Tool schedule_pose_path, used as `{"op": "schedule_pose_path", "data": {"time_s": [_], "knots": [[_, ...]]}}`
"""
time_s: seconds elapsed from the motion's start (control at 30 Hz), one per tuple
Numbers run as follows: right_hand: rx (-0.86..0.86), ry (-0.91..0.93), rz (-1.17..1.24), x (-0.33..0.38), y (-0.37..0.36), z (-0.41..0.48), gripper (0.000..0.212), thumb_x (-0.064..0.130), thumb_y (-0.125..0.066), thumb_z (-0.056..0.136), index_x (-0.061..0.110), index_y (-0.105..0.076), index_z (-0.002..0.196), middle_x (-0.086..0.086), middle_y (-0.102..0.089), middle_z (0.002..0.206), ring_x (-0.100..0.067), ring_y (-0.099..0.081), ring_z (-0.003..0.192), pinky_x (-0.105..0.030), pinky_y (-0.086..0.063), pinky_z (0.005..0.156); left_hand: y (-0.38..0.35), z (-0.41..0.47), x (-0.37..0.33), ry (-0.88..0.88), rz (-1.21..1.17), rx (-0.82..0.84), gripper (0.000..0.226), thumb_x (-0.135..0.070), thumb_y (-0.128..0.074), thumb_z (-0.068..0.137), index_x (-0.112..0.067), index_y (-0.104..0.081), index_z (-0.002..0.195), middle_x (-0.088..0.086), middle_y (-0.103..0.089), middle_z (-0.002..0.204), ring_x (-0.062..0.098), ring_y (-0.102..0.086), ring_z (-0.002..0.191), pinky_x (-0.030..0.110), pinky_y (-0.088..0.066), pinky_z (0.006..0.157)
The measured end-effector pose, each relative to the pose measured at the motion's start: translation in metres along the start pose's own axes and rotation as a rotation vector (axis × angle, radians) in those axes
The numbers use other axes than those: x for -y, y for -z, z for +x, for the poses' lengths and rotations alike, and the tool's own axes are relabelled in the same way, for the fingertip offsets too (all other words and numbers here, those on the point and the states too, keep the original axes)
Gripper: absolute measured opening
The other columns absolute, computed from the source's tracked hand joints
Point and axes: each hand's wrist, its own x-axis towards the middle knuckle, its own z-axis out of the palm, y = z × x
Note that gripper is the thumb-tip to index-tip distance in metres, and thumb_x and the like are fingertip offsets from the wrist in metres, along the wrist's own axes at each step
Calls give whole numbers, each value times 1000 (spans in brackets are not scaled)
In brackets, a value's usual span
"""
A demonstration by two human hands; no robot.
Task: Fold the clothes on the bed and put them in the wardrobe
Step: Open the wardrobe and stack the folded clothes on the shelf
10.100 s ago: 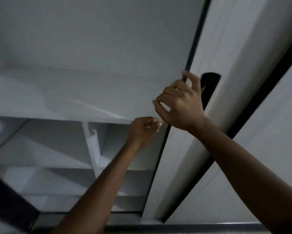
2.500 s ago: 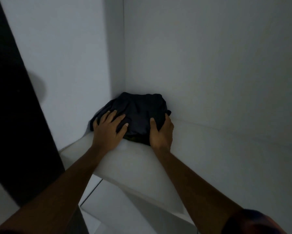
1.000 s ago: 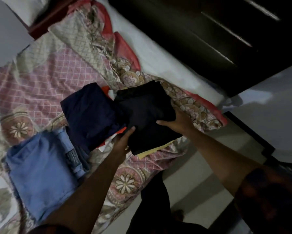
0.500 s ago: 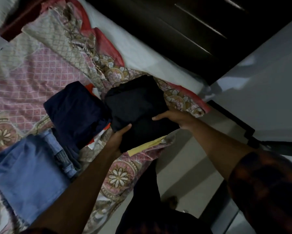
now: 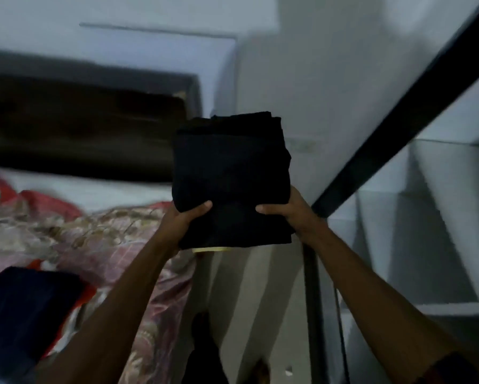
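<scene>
A folded black garment (image 5: pixel 231 178) is held in mid-air, clear of the bed (image 5: pixel 94 239) and just left of the open wardrobe (image 5: pixel 426 189). It is grasped by both hands. The left hand (image 5: pixel 184 220) is clasped round the lower left corner with the thumb laid over the top face. The right hand (image 5: pixel 293 214) is clasped round the lower right edge in the same manner. A thin yellow edge (image 5: pixel 210 248) shows beneath the near side of the bundle; whether it belongs to a second piece cannot be told.

The step in hand is judged to be the carry from bed to wardrobe. White shelves (image 5: pixel 440 306) are seen at the right, behind a black frame edge (image 5: pixel 393 112) that crosses the view on a slant.

For the next move, the bundle would need to be swung to the right past that frame edge and laid flat on a shelf. An even grip on both sides would be called for so that the folds are not lost.

A folded navy garment (image 5: pixel 27 309) lies on the bed at the lower left, so more carrying is judged to remain.
</scene>
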Motion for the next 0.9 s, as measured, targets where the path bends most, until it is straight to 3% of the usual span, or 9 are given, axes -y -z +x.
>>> {"op": "schedule_pose_path", "data": {"time_s": [0.13, 0.23, 0.37, 0.5, 0.63, 0.77, 0.9], "knots": [[-328, 187, 32, 65, 94, -84, 77, 15, -88, 61, 22, -58, 132, 5, -68, 126, -11, -66, 113, -24, -56, 90, -131, 4, -69, -131, 136, 265, 82, -38, -92, 60, -23, -55, 132, -1, -67, 126, 17, -67, 110, 36, -56, 92], [-581, 304, 46, 115, 162, -157, 85, 19, -91, 58, 19, -57, 136, 4, -69, 126, -13, -67, 113, -31, -56, 93, -246, -7, -119, -226, 197, 486, 66, -29, -80, 71, -22, -53, 132, -2, -68, 119, 17, -68, 104, 36, -58, 87], [-877, 443, 68, 167, 234, -245, 68, 9, -87, 67, 18, -62, 129, 4, -73, 118, -15, -70, 106, -35, -58, 91, -391, -26, -172, -327, 294, 785, 67, -30, -85, 72, -23, -57, 132, -1, -69, 123, 21, -68, 110, 41, -55, 93], [-1165, 524, 182, 187, 293, -311, 53, 1, -80, 72, 15, -66, 122, 4, -76, 107, -15, -73, 96, -32, -61, 81, -525, -54, -195, -354, 348, 1012, 45, -22, -81, 76, -24, -65, 118, -3, -73, 115, 16, -70, 104, 37, -52, 100], [-1416, 516, 319, 187, 353, -353, 50, 3, -78, 71, 16, -68, 119, -1, -76, 105, -22, -74, 90, -34, -59, 68, -642, -70, -194, -364, 464, 1183, 79, -35, -92, 60, -24, -61, 132, -6, -71, 120, 18, -67, 110, 39, -49, 103], [-1615, 423, 467, 167, 422, -380, 43, 8, -76, 73, 11, -71, 116, -9, -75, 108, -29, -71, 96, -37, -60, 74, -755, -82, -162, -335, 605, 1335, 63, -27, -84, 74, -25, -59, 133, -4, -68, 121, 19, -63, 110, 37, -47, 103], [-1740, 282, 470, 134, 471, -378, 62, 27, -80, 71, 14, -64, 130, -6, -71, 114, -26, -67, 103, -41, -57, 93, -832, -69, -111, -391, 769, 1318, 43, -8, -60, 87, -18, -59, 129, 9, -63, 121, 23, -59, 101, 34, -50, 93]]}}
